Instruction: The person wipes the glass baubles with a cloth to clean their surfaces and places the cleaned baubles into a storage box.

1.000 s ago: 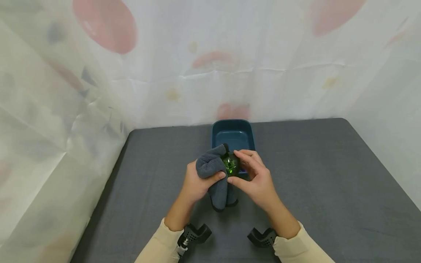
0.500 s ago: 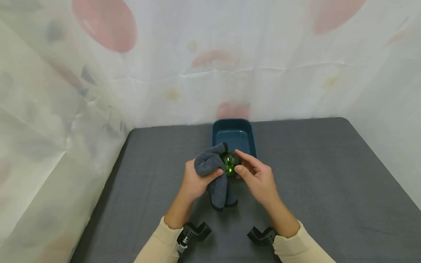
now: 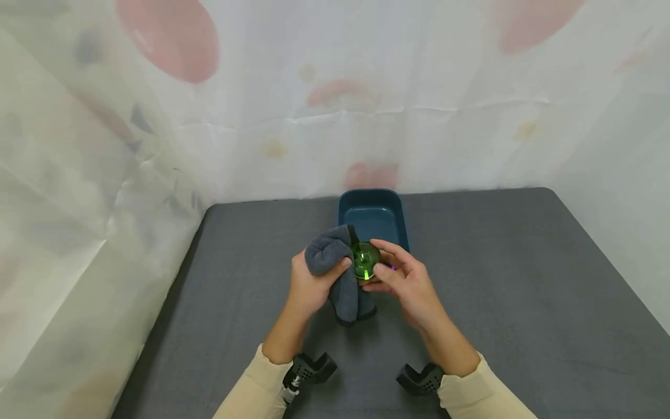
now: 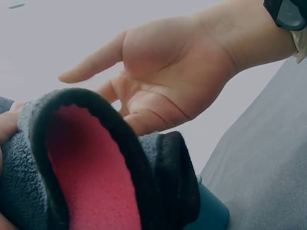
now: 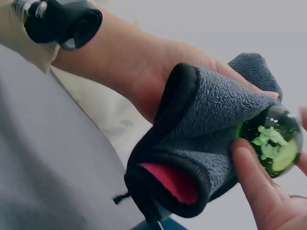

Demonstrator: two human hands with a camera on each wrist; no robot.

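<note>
1. Green ball (image 3: 364, 260) is sitting between both hands, held above the dark grey table (image 3: 523, 291), just in front of the near end of the blue tray (image 3: 373, 212).
2. I'm seeing the right hand (image 3: 407, 285) pinching the ball with curled fingertips (image 5: 249, 160) and thumb; the right wrist view is showing it glassy, with pale green blotches inside.
3. Left hand (image 3: 313, 285) is gripping the grey cloth (image 3: 335, 262), fingers curled round the bunched top and pressing it against the ball's left side.
4. Cloth is hanging down below the hands, with its red lining (image 4: 91, 182) showing in the left wrist view and its black edging around the fold.
5. Cloth and right fingers are covering part of the ball; the hands are hiding the tray's near wall in the head view.
6. Patterned white sheeting (image 3: 335, 116) is hanging behind and to both sides of the table; black wrist mounts (image 3: 309, 369) are sitting at the cream sleeves (image 3: 251, 396).
7. Against the earlier frames, both hands are sitting a little higher and closer to the tray, the cloth is wrapping more tightly on top, and the ball is showing a brighter round green face.
</note>
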